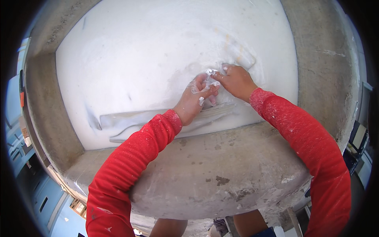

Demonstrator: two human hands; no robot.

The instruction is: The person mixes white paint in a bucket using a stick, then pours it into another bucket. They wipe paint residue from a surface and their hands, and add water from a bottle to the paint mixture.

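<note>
Holding white-smeared left hand (193, 96) and right hand (237, 81) close together at milky liquid (130, 63) in rough concrete basin (321, 63), beside long grey strips (132, 119); cannot tell either grip's state.

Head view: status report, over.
Left hand and right hand close together at white liquid; grip unclear. Grey strip in liquid near left hand. Concrete rim beneath red sleeves.

Concrete basin (225, 173), white liquid (134, 63), grey strips (128, 119)

Bkgd blue panel (52, 192), poss. wood crate (78, 207)
</note>
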